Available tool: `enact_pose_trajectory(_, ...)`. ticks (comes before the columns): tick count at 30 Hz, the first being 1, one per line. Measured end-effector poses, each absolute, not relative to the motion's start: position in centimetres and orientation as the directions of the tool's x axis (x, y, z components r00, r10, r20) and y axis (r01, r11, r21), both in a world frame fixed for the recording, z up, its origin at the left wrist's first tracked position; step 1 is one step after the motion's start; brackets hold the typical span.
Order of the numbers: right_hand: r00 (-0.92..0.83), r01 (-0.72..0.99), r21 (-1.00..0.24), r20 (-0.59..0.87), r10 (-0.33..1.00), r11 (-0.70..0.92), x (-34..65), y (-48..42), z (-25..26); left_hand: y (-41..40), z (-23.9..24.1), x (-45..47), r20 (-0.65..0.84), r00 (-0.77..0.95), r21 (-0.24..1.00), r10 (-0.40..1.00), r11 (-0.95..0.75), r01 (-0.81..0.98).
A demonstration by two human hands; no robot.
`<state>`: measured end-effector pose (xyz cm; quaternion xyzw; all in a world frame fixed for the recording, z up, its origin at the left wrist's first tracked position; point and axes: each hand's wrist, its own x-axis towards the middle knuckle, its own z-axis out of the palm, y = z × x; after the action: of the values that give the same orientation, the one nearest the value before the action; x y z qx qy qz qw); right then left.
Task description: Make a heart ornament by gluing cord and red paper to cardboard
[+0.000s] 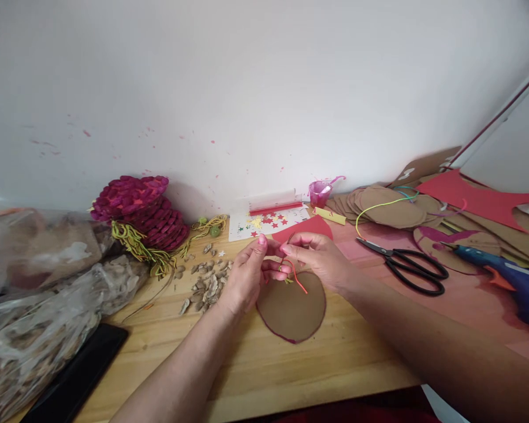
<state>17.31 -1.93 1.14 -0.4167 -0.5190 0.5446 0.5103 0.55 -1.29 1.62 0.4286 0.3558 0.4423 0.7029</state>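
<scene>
Both hands meet over a round brown cardboard disc [291, 317] with a purple edge. Pinched between the thumb and fingers of my right hand [315, 257] is a thin orange-red cord [298, 278], its loose end curving down over the disc. My left hand [245, 275] is curled at the same cord, fingertips close to those of the right; its exact grip is partly hidden. A short yellow-green bit of cord [288, 281] shows just below the fingers. Behind the hands lies a piece of red foam or paper [320, 228].
Brown shell-like pieces [209, 285] lie left, near stacked purple discs [139, 211] with yellow-green cords. Small stars [271, 220] rest on a white sheet. Black scissors [412, 267], a blue glue gun [506, 270] and cardboard discs [385, 205] lie right. Plastic bags [48, 317] and a black flat object [81, 370] occupy the left.
</scene>
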Motion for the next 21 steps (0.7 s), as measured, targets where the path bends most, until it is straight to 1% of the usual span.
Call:
enact_pose_trajectory(2,-0.13,-0.198,-0.979,0.065,0.989,0.038,17.3,-1.9,1.4,-1.3,1.5,0.5,-0.094,0.397,0.948,0.913,0.205,-0.245)
enact_pose_trajectory(4,-0.112,-0.217,-0.975,0.066,0.992,0.041,17.4,-1.8,1.6,-1.3,1.5,0.4,-0.077,0.414,0.972,0.907,0.161,-0.173)
enact_pose_trajectory(8,-0.052,-0.189,-0.979,0.091,0.994,0.08,17.5,-1.4,1.5,-1.0,1.5,0.3,-0.014,0.352,0.999,0.936,0.031,-0.042)
enact_pose_trajectory(12,-0.034,-0.209,-0.974,0.099,0.994,0.09,17.6,-1.1,1.3,-0.6,1.7,0.0,0.067,0.301,0.992,0.951,-0.096,0.083)
enact_pose_trajectory(16,-0.001,-0.219,-0.973,0.068,0.998,0.066,17.7,-1.0,1.4,-0.3,2.0,-0.4,0.111,0.303,0.979,0.946,-0.157,0.132)
enact_pose_trajectory(19,0.058,-0.227,-0.973,0.023,0.998,0.036,17.9,-1.0,1.7,0.1,2.0,-0.8,0.127,0.234,0.98,0.964,-0.159,0.122)
enact_pose_trajectory(21,0.086,-0.192,-0.98,0.042,0.995,0.058,18.1,-0.8,1.8,0.4,1.8,-1.0,0.127,0.181,0.985,0.975,-0.145,0.092)
